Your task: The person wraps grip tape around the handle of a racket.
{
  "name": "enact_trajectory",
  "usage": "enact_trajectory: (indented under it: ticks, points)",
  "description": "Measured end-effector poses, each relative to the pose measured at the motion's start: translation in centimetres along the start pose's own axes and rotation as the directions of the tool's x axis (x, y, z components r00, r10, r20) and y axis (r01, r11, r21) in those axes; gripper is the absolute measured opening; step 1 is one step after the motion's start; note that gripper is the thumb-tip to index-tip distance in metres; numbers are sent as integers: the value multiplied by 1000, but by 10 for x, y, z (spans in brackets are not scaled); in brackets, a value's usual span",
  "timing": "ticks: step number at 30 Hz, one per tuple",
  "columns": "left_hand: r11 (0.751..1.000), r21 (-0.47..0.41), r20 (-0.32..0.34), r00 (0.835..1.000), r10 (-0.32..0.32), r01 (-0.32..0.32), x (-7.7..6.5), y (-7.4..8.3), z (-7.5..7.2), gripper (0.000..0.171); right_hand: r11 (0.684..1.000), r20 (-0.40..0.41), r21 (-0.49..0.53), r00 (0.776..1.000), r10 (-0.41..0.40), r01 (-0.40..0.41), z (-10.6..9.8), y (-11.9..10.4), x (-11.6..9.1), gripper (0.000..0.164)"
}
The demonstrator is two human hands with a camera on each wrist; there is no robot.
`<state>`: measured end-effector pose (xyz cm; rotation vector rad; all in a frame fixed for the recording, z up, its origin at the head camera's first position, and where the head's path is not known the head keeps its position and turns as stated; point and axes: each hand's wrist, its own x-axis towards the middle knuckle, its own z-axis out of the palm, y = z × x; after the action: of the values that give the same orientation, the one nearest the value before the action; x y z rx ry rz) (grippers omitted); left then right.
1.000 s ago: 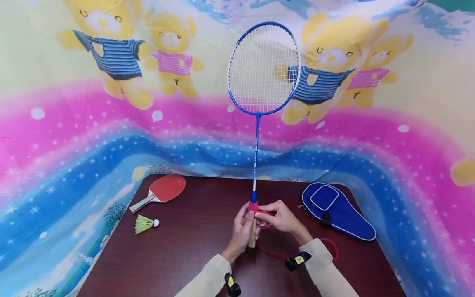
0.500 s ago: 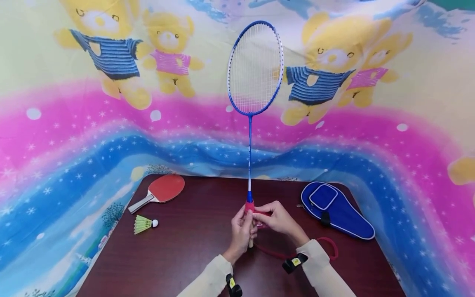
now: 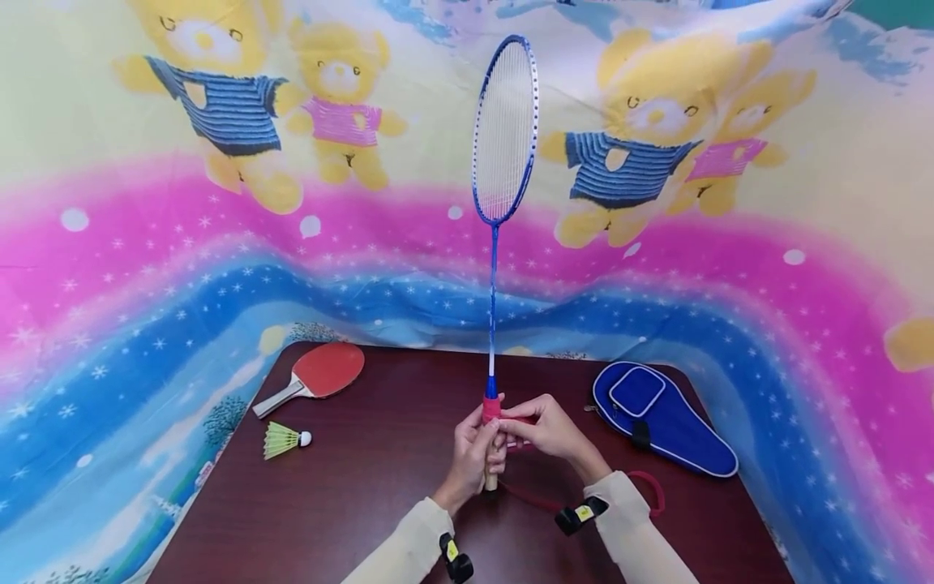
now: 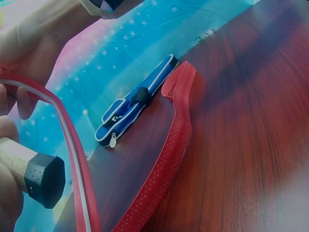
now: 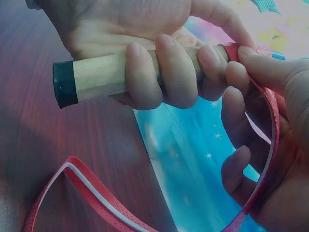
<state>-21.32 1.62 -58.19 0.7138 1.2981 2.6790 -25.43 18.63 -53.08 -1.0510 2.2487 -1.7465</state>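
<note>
A blue and white badminton racket stands upright, its head seen nearly edge-on in the head view. My left hand grips its bare wooden handle, fingers curled round above the black end cap. Red perforated grip tape is wrapped round the handle's upper part. Between thumb and forefinger, my right hand pinches the tape right beside the handle. From there the loose tape strip hangs in a long loop down towards the table, its pale backing strip showing in both wrist views.
On the dark table, a red table tennis bat and a yellow shuttlecock lie at the left. A blue zip case is at the right. Behind everything hangs a cloth with printed bears.
The racket has turned about its long axis, so its head looks much narrower. It has also shifted slightly left. Both hands keep their hold on the handle and tape.
</note>
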Motion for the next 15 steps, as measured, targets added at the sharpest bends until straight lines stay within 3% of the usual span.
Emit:
enact_trajectory:
  ticks: [8,12,15]
  points:
    - [998,-20,38,997,-61,61,-1,1,-2,43,999,45,53,999,-3,0,0,3,-2,21]
    - [999,30,32,999,-24,23,0,0,-4,43,999,44,49,999,-2,0,1,2,-2,21]
    - [992,120,-12,1000,27,-25,-1,-3,-5,42,1000,4,28,1000,-13,13,2,3,-4,20]
